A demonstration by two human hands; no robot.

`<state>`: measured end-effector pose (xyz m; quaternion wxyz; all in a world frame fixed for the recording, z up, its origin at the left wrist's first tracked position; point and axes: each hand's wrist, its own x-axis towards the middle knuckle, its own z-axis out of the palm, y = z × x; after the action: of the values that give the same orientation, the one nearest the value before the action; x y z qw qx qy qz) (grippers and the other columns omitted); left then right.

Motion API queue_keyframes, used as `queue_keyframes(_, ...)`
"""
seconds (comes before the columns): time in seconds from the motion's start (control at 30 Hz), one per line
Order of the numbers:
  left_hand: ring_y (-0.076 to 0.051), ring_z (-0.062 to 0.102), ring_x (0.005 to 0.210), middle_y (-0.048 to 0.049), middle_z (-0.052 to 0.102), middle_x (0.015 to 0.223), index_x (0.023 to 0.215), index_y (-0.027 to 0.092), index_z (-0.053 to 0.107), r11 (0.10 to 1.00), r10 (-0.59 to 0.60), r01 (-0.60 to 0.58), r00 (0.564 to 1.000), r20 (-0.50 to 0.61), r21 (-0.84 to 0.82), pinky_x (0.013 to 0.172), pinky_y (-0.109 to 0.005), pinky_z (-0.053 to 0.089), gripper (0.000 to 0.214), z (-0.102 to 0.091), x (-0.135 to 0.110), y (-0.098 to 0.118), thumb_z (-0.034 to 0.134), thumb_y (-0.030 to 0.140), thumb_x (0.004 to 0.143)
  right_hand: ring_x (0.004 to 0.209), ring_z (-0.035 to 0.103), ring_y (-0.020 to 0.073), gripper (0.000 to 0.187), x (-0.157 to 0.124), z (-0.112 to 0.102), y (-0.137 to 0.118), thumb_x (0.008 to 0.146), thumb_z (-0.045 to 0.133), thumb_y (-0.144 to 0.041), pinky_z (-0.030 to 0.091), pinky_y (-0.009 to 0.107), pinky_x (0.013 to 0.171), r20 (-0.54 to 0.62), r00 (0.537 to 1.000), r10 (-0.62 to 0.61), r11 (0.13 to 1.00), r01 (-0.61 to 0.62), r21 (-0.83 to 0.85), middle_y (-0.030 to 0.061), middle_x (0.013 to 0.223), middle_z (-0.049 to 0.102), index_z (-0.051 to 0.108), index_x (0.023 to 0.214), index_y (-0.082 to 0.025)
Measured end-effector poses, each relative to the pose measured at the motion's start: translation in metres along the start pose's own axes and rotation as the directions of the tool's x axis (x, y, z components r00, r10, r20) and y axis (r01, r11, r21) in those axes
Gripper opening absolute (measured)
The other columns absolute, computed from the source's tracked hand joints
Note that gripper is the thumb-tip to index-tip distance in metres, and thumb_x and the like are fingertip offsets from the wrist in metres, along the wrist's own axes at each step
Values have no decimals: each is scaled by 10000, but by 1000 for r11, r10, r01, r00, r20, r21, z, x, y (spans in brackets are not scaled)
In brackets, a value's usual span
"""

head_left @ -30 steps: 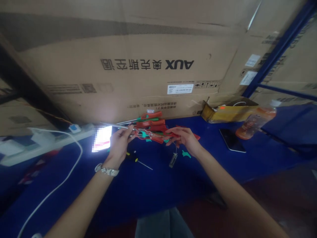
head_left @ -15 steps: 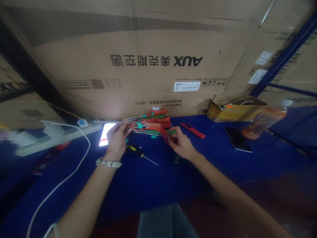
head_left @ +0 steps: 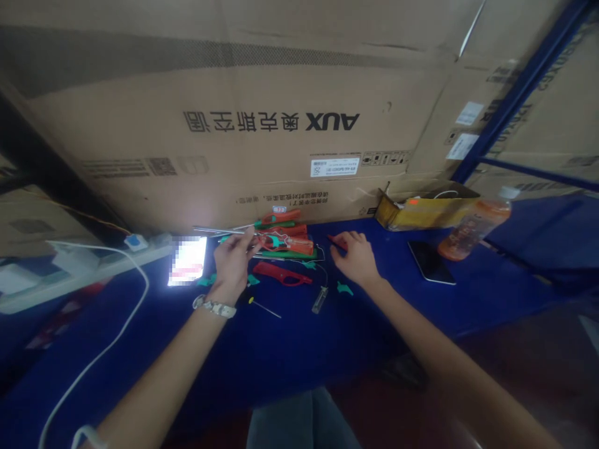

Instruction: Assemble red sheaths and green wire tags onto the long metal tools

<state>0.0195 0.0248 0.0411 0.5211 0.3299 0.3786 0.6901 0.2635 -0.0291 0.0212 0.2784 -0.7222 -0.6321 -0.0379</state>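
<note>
Head view | forward and down | close above blue tabletop (head_left: 299, 362)

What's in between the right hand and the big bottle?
A dark phone lies between the right hand and the bottle, as the head view shows.

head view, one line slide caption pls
Left hand at an orange handle, right hand at a red piece, red shell between them on blue tabletop.

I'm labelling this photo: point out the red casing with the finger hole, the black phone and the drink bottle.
Red casing (head_left: 272, 271): head view, solid body.
Black phone (head_left: 431, 262): head view, screen middle.
Drink bottle (head_left: 475, 229): head view, its side.
</note>
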Motion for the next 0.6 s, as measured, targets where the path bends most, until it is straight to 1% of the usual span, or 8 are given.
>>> queue_keyframes(0.07,-102,616,626,39,595,563,599,136,622,1000,-18,18,1000,14,21,787,-311,602,433,5,-3,-8,953,368,445,1125,534,329,356,7,-1,20,852,583,-339,411,432,879,19,994,112,985,-108,-135,139,1178,634,635,1169,-187)
queue_keyframes(0.1,-104,618,629,38,597,566,603,136,623,999,-27,27,999,22,32,806,-326,603,435,7,-5,-12,949,380,453,1141,528,346,413,9,0,28,848,590,-344,403,458,898,48,989,137,976,-126,-178,156,1202,624,615,1224,-175)
queue_keyframes(0.17,-105,621,638,33,606,578,612,134,625,997,-45,43,998,42,57,837,-344,601,444,12,-8,-20,943,405,463,1146,539,352,430,11,4,38,855,593,-339,396,485,922,114,982,151,972,-127,-197,163,1205,632,605,1251,-172)
queue_keyframes(0.27,-107,625,647,27,614,589,625,128,634,994,-60,53,995,77,92,856,-354,601,457,18,-11,-30,942,422,458,1124,584,321,360,10,10,43,869,594,-304,411,483,941,153,980,128,988,-112,-106,130,1161,679,631,1210,-192)
queue_keyframes(0.4,-117,632,648,24,603,578,611,129,623,991,-75,61,990,115,121,857,-374,604,452,25,-10,-37,934,430,481,998,665,246,376,10,12,39,820,646,-269,489,368,861,169,980,107,989,-123,87,95,1104,723,651,1188,-195)
queue_keyframes(0.47,-118,635,655,26,601,580,616,130,625,990,-82,67,989,119,124,864,-376,603,447,27,-11,-39,930,433,494,952,682,229,424,11,11,37,776,668,-238,507,332,816,185,978,92,985,-117,128,96,1089,727,654,1197,-187)
queue_keyframes(0.53,-119,639,660,31,598,584,617,133,624,991,-84,71,990,113,115,865,-376,602,441,27,-12,-40,931,426,495,944,685,234,468,13,11,37,728,700,-241,512,323,794,212,972,104,980,-136,143,97,1068,727,663,1189,-176)
queue_keyframes(0.6,-121,642,664,37,593,590,617,136,622,992,-86,75,991,106,102,858,-380,604,439,24,-13,-40,936,413,484,902,688,226,455,16,12,37,693,728,-274,512,307,760,250,960,127,971,-172,166,77,1006,735,688,1137,-182)
